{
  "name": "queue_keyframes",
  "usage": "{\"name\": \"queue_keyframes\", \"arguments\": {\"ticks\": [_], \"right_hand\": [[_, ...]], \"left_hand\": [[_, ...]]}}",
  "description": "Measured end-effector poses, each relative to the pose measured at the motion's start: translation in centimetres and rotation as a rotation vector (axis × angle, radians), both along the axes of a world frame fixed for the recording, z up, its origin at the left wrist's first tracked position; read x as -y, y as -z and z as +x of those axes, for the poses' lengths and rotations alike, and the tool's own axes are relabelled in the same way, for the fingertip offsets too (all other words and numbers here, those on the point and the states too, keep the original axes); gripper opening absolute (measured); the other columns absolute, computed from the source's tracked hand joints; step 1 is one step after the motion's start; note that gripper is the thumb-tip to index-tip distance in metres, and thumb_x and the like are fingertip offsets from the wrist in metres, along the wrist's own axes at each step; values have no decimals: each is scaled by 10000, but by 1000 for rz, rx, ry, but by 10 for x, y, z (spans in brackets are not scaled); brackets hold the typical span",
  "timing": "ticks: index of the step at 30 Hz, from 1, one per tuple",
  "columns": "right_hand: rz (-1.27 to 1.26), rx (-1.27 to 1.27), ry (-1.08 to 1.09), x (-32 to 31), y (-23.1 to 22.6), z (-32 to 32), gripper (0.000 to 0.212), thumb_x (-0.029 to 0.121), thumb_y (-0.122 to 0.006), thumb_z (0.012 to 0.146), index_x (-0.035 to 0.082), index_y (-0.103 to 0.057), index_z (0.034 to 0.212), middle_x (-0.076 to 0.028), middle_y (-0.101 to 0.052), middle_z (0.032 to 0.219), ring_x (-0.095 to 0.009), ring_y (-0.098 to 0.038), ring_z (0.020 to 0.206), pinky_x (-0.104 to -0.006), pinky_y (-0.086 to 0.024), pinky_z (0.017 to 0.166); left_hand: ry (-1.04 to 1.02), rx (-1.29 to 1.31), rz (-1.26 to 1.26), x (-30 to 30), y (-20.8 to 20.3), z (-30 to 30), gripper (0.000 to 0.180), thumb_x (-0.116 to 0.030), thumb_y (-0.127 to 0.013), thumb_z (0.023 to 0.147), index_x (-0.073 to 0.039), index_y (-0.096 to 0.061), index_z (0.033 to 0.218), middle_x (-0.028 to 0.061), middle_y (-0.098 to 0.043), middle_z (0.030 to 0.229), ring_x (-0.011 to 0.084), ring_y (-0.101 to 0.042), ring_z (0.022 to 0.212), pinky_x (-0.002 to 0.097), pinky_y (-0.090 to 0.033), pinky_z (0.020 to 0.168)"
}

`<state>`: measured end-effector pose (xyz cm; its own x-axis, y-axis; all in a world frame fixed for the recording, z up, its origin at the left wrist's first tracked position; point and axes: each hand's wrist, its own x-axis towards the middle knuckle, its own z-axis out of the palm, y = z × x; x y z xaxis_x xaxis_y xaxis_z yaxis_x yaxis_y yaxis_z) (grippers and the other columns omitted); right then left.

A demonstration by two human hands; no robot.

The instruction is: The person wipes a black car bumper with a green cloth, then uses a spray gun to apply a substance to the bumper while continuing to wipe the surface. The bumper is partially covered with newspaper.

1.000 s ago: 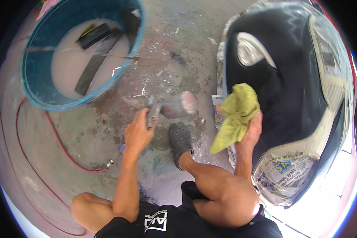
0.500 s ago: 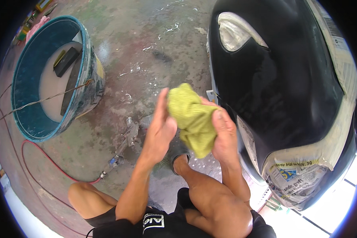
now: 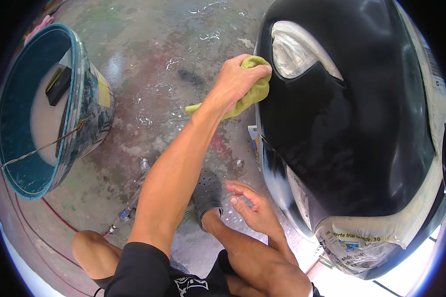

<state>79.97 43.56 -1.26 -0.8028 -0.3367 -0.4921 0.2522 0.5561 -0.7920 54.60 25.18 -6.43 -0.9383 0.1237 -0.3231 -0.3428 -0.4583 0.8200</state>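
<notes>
My left hand [image 3: 235,76] is closed on a yellow-green cloth [image 3: 256,94], its loose end trailing down behind the wrist. The cloth is at the left edge of a glossy black vehicle body panel [image 3: 322,128]; whether it touches the panel I cannot tell. Pale masking [image 3: 293,52] covers the almond-shaped opening in the panel just right of that hand. Lower down, above my bent leg, my right hand [image 3: 255,213] is empty, fingers loosely curled and apart.
A blue bucket [image 3: 79,114] at left holds cloudy water, with dark blocks [image 3: 58,86] inside and a wire handle. An air spray gun [image 3: 129,210] with a red hose [image 3: 59,215] lies on the stained floor. Newspaper masking [image 3: 357,247] wraps the panel's lower end.
Both hands were on the cloth; my right hand has let go and dropped lower. My left hand has carried the cloth up and right to the panel's edge. The view has shifted slightly.
</notes>
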Motion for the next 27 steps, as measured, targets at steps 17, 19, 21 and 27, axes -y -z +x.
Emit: {"name": "queue_keyframes", "arguments": {"ticks": [17,19,21,27], "right_hand": [[-20,23,-74,-8,-5,-18,364,191,-712,1125,-6,-711,1432,-166,-670,1572,-259,-658,1395,-390,-533,1120],[-22,33,-73,-8,-5,-20,361,181,-716,1122,-8,-712,1428,-165,-670,1572,-258,-665,1385,-387,-537,1110],[-15,59,-62,-9,-6,-21,358,173,-719,1118,-10,-712,1426,-164,-671,1571,-256,-669,1376,-382,-540,1105],[21,93,-40,-12,-10,-22,356,159,-726,1112,-3,-715,1429,-163,-674,1569,-247,-670,1372,-373,-543,1092]], "left_hand": [[-34,151,89,-15,-11,-30,314,-190,-848,954,-47,-725,1205,127,-766,1037,226,-744,862,428,-631,711],[-18,130,51,-15,-12,-30,319,-173,-846,945,-42,-723,1210,127,-766,1027,226,-746,854,435,-638,720],[-7,134,22,-15,-13,-32,322,-157,-843,938,-38,-724,1212,127,-767,1015,227,-751,847,437,-645,724],[-72,130,54,-12,-11,-54,311,-141,-857,913,-31,-745,1182,131,-780,989,238,-777,834,431,-649,696]]}}
